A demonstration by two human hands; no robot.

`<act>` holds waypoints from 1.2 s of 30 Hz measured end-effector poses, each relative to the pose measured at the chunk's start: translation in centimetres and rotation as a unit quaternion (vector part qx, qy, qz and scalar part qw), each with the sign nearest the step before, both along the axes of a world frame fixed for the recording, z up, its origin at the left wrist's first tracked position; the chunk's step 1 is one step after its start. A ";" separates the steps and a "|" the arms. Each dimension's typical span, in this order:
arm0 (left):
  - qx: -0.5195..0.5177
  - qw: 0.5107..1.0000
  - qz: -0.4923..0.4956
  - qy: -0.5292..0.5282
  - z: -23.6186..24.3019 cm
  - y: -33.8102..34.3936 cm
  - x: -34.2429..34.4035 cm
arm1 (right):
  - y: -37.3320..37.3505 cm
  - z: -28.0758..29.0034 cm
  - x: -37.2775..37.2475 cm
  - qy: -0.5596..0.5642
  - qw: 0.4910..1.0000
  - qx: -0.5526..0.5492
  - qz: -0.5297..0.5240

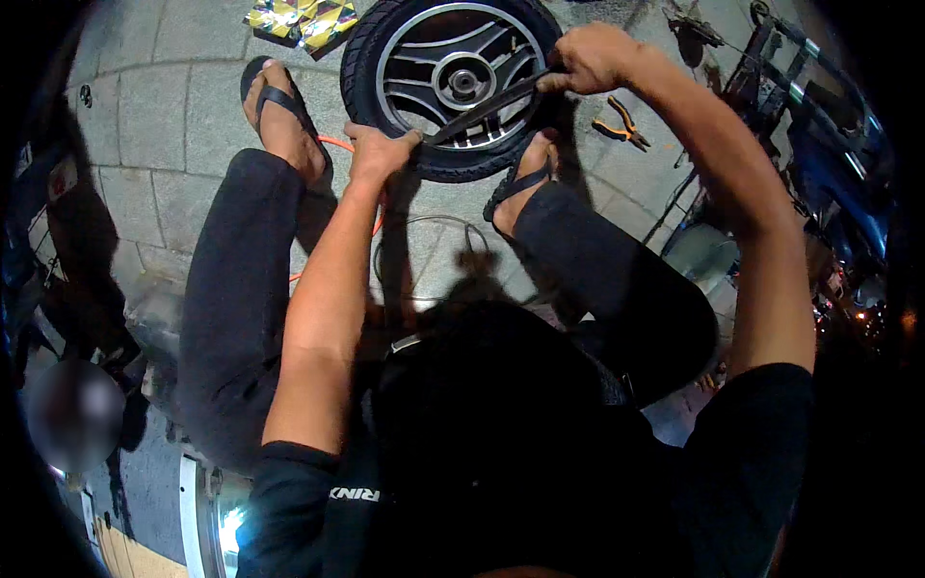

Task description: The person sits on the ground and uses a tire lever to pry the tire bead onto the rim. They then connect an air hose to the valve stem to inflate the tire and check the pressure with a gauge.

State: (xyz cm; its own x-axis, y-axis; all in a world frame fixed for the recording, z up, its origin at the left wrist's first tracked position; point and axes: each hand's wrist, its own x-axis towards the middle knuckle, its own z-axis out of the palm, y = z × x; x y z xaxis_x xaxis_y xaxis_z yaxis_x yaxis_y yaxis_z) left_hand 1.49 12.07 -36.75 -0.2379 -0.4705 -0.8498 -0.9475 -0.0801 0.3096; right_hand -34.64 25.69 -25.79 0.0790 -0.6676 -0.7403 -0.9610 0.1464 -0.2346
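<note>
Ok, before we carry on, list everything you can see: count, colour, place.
Wheel with tyre: one, black and silver, top centre
Strip or bar: one, dark, across the wheel
Pliers: one pair, orange and black, right of the wheel
Shiny sheet or packet: one, yellow, black and silver, top left
Hose or cable: one visible, orange, by the left hand
Paving slabs: many, grey, underneath
Bodywork: count unclear, blue, far right
Sandals: two, black, on the feet
Left hand: one, bare, at the wheel's lower left
Right hand: one, bare, gripping the strip's upper end

Dark edges hide more.
</note>
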 end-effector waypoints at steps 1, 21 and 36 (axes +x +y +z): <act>0.004 1.000 -0.007 -0.008 0.5 -0.1 -0.5 | 0.1 0.9 0.8 0.009 1.000 0.005 -0.002; 0.053 0.979 -0.159 -0.113 -0.8 -2.3 -0.1 | -0.6 15.8 16.6 -0.116 0.946 0.280 -0.117; 0.048 0.975 -0.218 -0.010 0.6 -2.9 1.2 | 5.4 10.7 44.0 -0.483 0.328 0.199 -0.787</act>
